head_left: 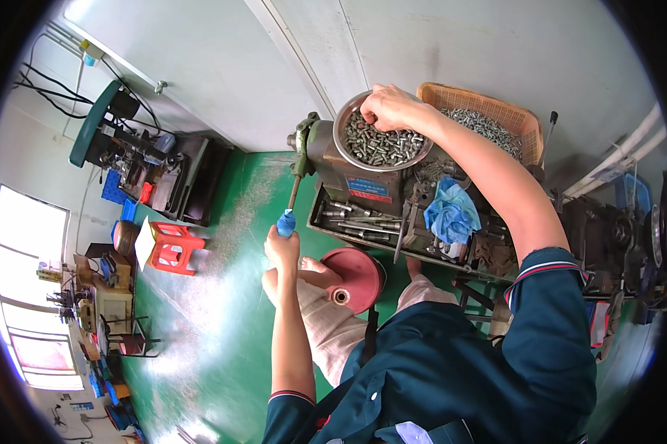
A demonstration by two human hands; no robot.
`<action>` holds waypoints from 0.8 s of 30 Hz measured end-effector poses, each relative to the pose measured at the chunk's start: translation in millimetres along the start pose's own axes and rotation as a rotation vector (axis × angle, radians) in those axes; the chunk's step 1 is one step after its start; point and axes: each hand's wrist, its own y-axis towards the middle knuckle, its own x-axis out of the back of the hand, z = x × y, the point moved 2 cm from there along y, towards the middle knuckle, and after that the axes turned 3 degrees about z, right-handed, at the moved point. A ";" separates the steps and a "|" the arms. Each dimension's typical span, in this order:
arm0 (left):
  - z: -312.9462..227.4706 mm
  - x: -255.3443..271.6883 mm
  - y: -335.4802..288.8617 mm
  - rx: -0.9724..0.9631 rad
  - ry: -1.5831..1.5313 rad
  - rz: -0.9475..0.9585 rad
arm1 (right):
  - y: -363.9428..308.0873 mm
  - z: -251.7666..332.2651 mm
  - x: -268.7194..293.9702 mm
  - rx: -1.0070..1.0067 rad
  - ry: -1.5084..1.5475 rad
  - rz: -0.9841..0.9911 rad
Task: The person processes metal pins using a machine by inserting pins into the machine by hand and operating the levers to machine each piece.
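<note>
The room had a shiny green floor (222,296) and pale walls, and bright windows (22,281) stood far off to my left. Near those windows I saw a red stool (173,248) and a cluttered bench with small tools. In front of me sat a heavy old machine (363,177) on a dark tray full of long metal rods (356,222). A round metal bowl (346,118) rested on top of the machine, and it was full of small grey metal pieces (381,148). My right hand (389,107) was down in that bowl, with its fingers curled over the pieces; I could not tell if it had any pinched between them. Just behind the bowl stood an orange basket (467,100) holding many more of the same grey pieces. My left hand (282,250) was closed tight around the blue grip (286,223) at the end of a thin lever (294,191) that came down from the side of the machine. So my two hands were well apart, one up high on the bowl and one low on the lever. A blue rag (450,211) lay bunched on the tray to the right. A red round thing (356,277) sat low between my knees, close under the tray.
</note>
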 end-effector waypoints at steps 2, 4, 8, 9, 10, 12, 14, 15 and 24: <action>-1.9 0.5 -0.4 -0.002 -0.003 0.002 | 0.2 -4.4 -3.0 0.047 -0.022 -0.009; -3.5 0.3 -0.8 0.004 -0.011 0.001 | -0.8 -5.7 -3.4 0.093 -0.044 -0.018; -1.3 0.8 -0.9 -0.018 -0.019 -0.009 | 2.0 -5.9 -4.3 0.088 -0.055 -0.003; -2.3 0.9 -1.3 -0.016 -0.018 -0.011 | 2.9 -6.4 -4.4 0.080 -0.064 0.005; -2.8 1.1 -1.5 -0.013 -0.017 -0.012 | 3.5 -6.3 -6.0 0.079 -0.064 0.004; -2.5 0.5 -1.1 -0.020 -0.016 -0.012 | 4.3 -7.1 -10.7 0.048 -0.083 -0.053; -2.5 -1.1 -0.7 -0.026 -0.016 -0.010 | 2.4 -7.8 -14.2 0.086 -0.090 -0.109; -1.7 -0.9 -0.7 -0.024 -0.015 -0.012 | 1.4 -6.3 -15.3 0.126 -0.096 -0.166; -2.2 0.1 -0.7 -0.024 -0.012 -0.012 | -5.8 -1.4 -18.9 0.070 -0.124 -0.224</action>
